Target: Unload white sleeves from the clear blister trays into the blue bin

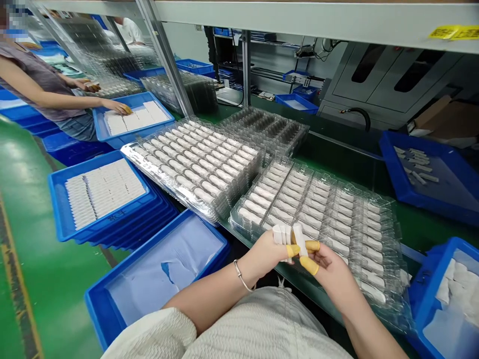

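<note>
My left hand (267, 254) is closed around several white oblong pieces (282, 234), which stand up side by side from its fingers. Yellow finger cots cover some fingertips on both hands. Pinched between the fingers of my right hand (327, 264) is one more white oblong piece (299, 237), held upright right beside the others and close to the left fingers. Both hands hover over the near edge of a clear plastic blister tray (400, 311), whose pockets hold rows of the same white pieces. My forearms and hands cover part of its front.
A stack of filled clear trays (129, 151) stands left of it, with dark-looking trays (269, 124) behind. Blue bins (60, 209) sit left; one bin (93, 299) is paper-lined. More blue bins (419, 299) stand right. A co-worker's hand (116, 106) reaches into another bin. A metal post (164, 55) rises ahead.
</note>
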A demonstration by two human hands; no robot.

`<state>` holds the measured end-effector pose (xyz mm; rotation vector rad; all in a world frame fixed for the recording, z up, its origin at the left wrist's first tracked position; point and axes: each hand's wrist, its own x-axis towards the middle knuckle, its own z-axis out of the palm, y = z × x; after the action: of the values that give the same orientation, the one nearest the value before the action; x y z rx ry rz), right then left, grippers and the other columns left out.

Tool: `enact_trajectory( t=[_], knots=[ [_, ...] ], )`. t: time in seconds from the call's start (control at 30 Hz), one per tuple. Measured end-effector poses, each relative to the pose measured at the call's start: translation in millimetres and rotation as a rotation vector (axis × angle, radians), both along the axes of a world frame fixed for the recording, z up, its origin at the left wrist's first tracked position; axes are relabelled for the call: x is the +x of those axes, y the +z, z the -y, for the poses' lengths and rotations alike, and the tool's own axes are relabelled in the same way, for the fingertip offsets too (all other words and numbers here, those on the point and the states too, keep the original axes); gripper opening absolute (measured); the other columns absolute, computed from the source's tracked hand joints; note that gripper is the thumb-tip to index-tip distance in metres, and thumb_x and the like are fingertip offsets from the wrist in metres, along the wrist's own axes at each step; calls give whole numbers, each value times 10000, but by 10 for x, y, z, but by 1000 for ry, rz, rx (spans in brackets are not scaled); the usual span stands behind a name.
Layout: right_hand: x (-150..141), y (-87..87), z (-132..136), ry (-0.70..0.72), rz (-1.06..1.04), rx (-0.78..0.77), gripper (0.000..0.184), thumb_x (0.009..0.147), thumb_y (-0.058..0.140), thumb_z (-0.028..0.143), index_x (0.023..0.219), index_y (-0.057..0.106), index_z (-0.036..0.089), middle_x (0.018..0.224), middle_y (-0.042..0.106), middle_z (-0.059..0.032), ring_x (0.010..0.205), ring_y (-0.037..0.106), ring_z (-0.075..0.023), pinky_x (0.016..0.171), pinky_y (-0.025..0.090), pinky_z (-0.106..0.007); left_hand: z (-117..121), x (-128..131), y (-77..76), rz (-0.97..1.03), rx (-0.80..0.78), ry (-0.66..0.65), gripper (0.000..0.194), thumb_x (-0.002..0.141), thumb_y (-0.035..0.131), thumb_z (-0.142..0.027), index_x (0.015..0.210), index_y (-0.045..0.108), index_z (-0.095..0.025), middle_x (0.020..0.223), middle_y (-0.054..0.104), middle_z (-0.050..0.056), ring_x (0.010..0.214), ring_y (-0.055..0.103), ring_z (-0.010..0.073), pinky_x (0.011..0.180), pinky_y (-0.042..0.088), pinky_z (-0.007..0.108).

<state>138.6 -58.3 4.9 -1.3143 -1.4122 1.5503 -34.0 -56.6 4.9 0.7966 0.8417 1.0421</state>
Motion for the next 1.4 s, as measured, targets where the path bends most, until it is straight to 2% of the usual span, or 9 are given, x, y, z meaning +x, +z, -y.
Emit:
enact_trajectory(
  t=[0.13,0.3,0.43,0.5,0.7,0.93,1.07,1.17,1.4],
  knots=[
    [-181,18,-231,122,93,54,338,729,780,480,914,722,204,843,714,-50,777,620,-209,731,526,-343,-45,-158,-23,28,59,62,330,620,827,-398,688,665,-118,616,592,2,560,502,93,544,414,218],
    [-459,63,-459,243,-21,-25,294,761,772,425,942,712,202,883,717,-57,805,641,-204,775,541,-360,-123,-423,-114,121,-42,221,289,626,819,-353,643,638,-128,569,590,1,521,529,103,516,434,219],
    [-550,31,-519,374,28,-85,581,740,799,309,1288,611,266,984,696,-48,894,646,-217,807,547,-385,-150,-598,-133,234,-105,292,317,627,805,-385,727,678,-113,639,639,39,531,551,111,498,442,217],
    [-599,16,-561,382,13,-98,653,726,811,319,1333,576,267,1016,692,-57,923,647,-229,823,548,-402,-157,-647,-132,249,-116,307,343,617,812,-391,763,692,-105,682,657,56,560,567,119,507,447,219],
    [-864,123,-750,372,74,-27,275,792,752,417,970,702,213,895,708,-49,828,646,-216,820,537,-390,-179,-703,-109,231,-26,332,274,645,817,-349,679,668,-121,646,605,17,595,538,106,560,456,218],
    [-981,189,-859,402,69,-171,361,819,712,485,1051,718,208,897,697,-48,789,619,-187,695,513,-313,-189,-823,-92,286,-104,380,287,674,788,-360,779,701,-107,695,655,54,599,562,128,554,455,240],
    [-1033,105,-850,326,65,-95,312,742,794,457,893,708,198,783,672,-21,710,590,-162,660,491,-288,-190,-853,-83,328,-105,370,261,685,779,-341,787,705,-114,743,679,70,654,604,150,607,469,256],
    [-1042,61,-857,297,49,-130,320,834,686,505,811,685,186,696,637,-15,628,546,-141,591,458,-268,-192,-858,-82,339,-75,316,278,716,750,-378,748,698,-107,690,659,76,621,590,149,563,442,246],
    [-1062,134,-804,366,182,-2,267,731,754,403,895,679,206,850,674,-37,774,604,-200,715,508,-335,-183,-807,-145,298,-110,398,349,631,842,-377,811,713,-107,740,644,45,620,551,114,571,477,236]
  ],
)
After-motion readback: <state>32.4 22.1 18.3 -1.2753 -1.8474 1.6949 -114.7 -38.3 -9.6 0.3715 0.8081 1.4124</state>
